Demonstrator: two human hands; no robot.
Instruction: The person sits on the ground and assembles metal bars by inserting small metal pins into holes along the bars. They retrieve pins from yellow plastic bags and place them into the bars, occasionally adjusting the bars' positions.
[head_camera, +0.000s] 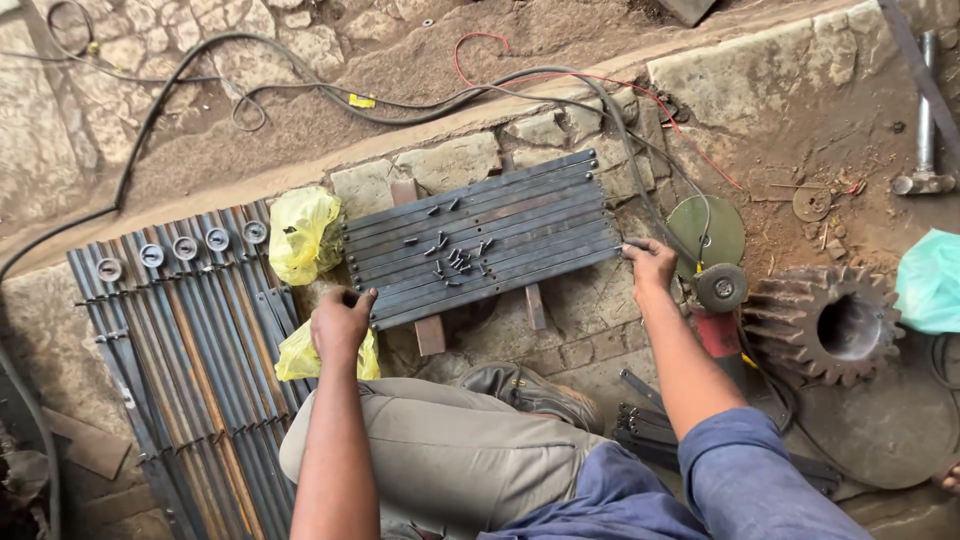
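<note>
Grey flat steel bars (480, 240) lie side by side mid-frame, small rivets (452, 258) scattered on top; left hand (340, 322) grip curled on bars' lower-left end; right hand (650, 265) grip clasping right end.

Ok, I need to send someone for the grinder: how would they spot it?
Start at the big rusty toothed gear on the right. Just left of it, beside the right hand, lies the angle grinder. It alone has a red body and a small round disc.

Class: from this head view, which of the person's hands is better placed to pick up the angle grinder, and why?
Probably the right hand: it rests on the right end of the metal strips, beside the angle grinder. The left hand is at the strips' far left end.
</note>
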